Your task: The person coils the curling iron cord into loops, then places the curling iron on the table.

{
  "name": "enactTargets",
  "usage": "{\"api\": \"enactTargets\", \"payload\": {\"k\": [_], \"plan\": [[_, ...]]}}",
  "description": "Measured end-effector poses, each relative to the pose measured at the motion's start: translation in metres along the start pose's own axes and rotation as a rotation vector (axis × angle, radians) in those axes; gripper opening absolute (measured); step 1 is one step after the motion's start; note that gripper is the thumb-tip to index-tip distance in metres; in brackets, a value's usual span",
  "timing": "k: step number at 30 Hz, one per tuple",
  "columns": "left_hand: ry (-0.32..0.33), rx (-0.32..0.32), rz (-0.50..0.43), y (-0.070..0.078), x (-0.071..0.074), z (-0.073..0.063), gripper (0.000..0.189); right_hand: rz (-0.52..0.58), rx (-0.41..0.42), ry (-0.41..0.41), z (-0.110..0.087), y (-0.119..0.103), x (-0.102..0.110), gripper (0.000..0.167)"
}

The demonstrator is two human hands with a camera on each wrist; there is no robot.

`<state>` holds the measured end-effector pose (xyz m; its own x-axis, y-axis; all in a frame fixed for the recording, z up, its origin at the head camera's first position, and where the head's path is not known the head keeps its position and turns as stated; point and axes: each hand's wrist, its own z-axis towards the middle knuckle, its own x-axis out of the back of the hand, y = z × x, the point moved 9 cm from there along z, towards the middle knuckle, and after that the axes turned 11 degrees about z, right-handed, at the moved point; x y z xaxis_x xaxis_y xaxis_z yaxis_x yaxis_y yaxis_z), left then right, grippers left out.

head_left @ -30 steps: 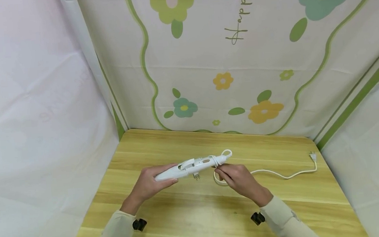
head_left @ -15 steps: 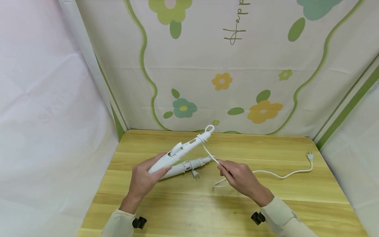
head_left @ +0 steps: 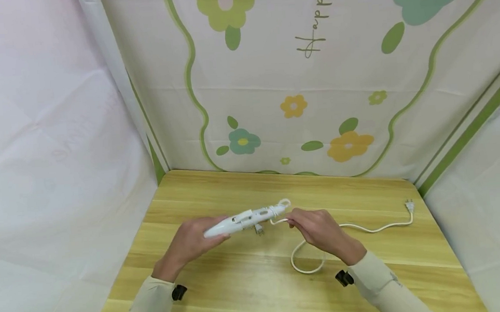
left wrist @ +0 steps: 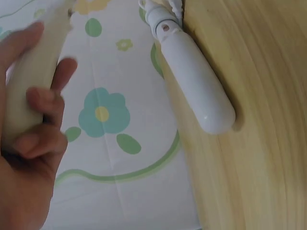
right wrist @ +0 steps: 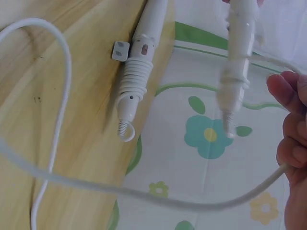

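My left hand (head_left: 195, 239) grips the rounded end of a white curling iron (head_left: 239, 222), holding it slanted above the table. A lever stands up on its side, and a few turns of cord circle its narrow end. To the right, my right hand (head_left: 318, 228) pinches the iron's white cord (head_left: 300, 270) a short way from the handle. Under the held iron lies a second white curling iron (right wrist: 136, 76), mostly hidden in the head view. Its cord is wound round its handle, with the plug (right wrist: 120, 51) sticking out at the side.
The loose cord droops in a loop below my right hand and runs right along the wooden table (head_left: 251, 291) to its two-pin plug (head_left: 409, 206). A flower-printed cloth (head_left: 262, 78) hangs behind the table, with white cloth (head_left: 48, 141) at the left side.
The held curling iron tilted up and has come down again over the second one. My right hand has drawn the cord away, and a larger loop hangs below it.
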<state>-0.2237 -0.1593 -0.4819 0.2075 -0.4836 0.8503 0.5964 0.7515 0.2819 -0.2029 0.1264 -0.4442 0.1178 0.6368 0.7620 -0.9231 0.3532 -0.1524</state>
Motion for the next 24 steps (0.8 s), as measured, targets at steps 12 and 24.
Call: {"api": "enactTargets", "payload": {"k": [12, 24], "plan": [[-0.220, -0.146, -0.343, 0.013, -0.010, -0.012, 0.049, 0.113, -0.067, -0.068, 0.001, 0.014, -0.004, 0.020], [-0.233, -0.002, -0.585, 0.011, -0.015, -0.013, 0.045, 0.318, -0.119, -0.033, -0.004, 0.012, -0.012, 0.004]]}}
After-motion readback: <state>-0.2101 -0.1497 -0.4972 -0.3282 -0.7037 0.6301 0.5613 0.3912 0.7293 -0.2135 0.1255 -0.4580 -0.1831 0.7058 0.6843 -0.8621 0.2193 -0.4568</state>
